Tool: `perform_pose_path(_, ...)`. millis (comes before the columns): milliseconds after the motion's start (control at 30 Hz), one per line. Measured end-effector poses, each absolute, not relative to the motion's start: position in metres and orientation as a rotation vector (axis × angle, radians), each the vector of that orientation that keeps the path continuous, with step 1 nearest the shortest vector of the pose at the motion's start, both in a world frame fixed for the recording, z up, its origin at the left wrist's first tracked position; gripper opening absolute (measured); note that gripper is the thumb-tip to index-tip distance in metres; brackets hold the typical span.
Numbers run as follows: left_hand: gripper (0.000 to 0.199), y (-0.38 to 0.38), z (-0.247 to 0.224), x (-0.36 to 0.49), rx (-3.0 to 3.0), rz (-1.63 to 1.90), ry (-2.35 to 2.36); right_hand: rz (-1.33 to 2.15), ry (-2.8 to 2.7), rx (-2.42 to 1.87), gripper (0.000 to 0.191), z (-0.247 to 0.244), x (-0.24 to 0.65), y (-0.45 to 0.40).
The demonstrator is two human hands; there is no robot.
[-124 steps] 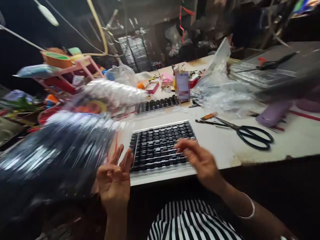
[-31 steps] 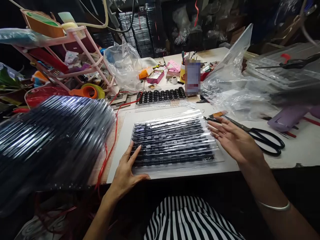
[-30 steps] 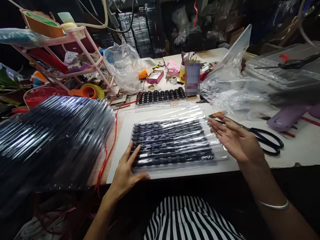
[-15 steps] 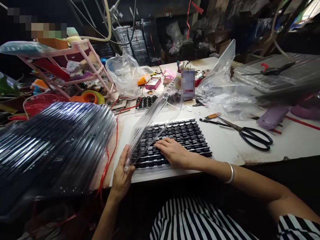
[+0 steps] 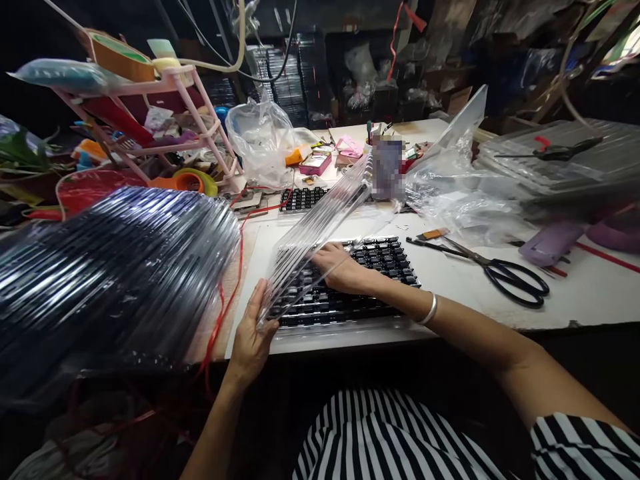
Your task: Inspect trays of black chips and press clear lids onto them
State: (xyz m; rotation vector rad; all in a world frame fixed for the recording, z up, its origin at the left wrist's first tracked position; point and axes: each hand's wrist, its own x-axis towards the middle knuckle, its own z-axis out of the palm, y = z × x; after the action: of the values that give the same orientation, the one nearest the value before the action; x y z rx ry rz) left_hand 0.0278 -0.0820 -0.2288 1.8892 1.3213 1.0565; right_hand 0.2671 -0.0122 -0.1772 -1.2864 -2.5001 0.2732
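A clear ridged plastic sheet (image 5: 313, 230) stands tilted over a tray of black parts (image 5: 385, 257), its near corner pinched between the thumb and fingers of my left hand (image 5: 254, 330). Reaching across the tray, my right hand (image 5: 343, 268) is partly under the raised sheet. Its fingertips are bent over the black parts and partly covered by the clear plastic, so whether they hold a part is hidden. Rows of small black parts fill the tray on a white board.
Left of the tray lies a big stack of shiny ridged trays (image 5: 130, 280) beside red string (image 5: 220, 320). Black-handled scissors (image 5: 517, 277) rest on the right, near a box cutter (image 5: 433, 234). A pink rack (image 5: 200, 140) and plastic bags (image 5: 260, 143) stand behind.
My right hand has moved away from me over the tray and further under the clear sheet. My left hand still grips the sheet's corner. The whole view has shifted slightly.
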Motion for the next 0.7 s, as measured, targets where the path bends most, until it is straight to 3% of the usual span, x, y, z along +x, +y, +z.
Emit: perform_pose_path(700, 0.079, -0.083, -0.227, 0.028, 1.991, 0.995, 1.354, 0.29, -2.164, -1.219, 0.051, -0.191, 0.307, -0.09)
